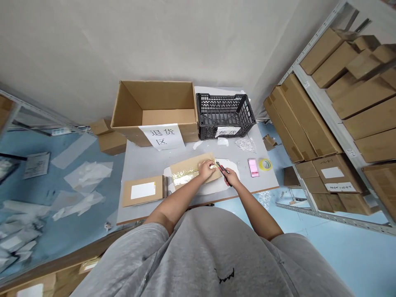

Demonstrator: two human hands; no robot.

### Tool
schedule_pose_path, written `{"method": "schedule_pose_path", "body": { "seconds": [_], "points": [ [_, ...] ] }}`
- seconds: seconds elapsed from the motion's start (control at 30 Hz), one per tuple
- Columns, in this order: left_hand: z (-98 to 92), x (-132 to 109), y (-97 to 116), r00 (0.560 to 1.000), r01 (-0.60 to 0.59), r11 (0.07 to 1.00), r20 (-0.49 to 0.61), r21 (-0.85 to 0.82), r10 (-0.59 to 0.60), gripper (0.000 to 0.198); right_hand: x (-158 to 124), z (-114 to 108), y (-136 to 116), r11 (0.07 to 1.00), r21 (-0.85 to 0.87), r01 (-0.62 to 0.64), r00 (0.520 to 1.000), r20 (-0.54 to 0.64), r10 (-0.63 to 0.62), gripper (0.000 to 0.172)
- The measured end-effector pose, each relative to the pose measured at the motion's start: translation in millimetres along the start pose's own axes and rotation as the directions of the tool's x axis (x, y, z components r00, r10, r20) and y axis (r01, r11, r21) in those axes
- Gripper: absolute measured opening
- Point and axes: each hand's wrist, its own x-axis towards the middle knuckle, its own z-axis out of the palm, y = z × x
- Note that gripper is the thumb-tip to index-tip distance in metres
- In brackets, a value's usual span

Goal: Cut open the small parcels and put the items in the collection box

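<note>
Our half-open left hand (206,170) pins the taped mailer (188,173), our right hand (231,177) grips the box cutter (222,167) (tip toward 11 o'clock), cutting shallow.

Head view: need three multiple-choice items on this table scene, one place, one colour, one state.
1. Where is the left hand? A on the cardboard parcel; B on the crate; C on the shelf.
2. What colour is the tape roll? A blue; B red; C yellow.
3. The cardboard box on the table is: A taped shut; B open-topped; C flattened.

1 A, its fingers rest on the parcel. 2 C, the roll shows yellow. 3 B, its inner walls show from above.
</note>
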Motion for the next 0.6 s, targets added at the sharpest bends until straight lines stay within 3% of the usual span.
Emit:
{"method": "schedule_pose_path", "body": {
  "seconds": [0.33,0.6],
  "points": [
    [1.1,7.8,-1.3,1.0,0.023,0.999,0.008,0.031,-0.023,0.008,-1.8,-4.8,-1.8,0.998,-0.024,-0.061,0.998,0.004,0.061,0.034],
    [2.0,3.0,2.3,1.0,0.012,0.998,-0.014,-0.055,-0.012,0.007,-17.2,-5.0,3.8,0.998,-0.01,-0.063,0.998,0.022,0.063,0.029]
  ]
}}
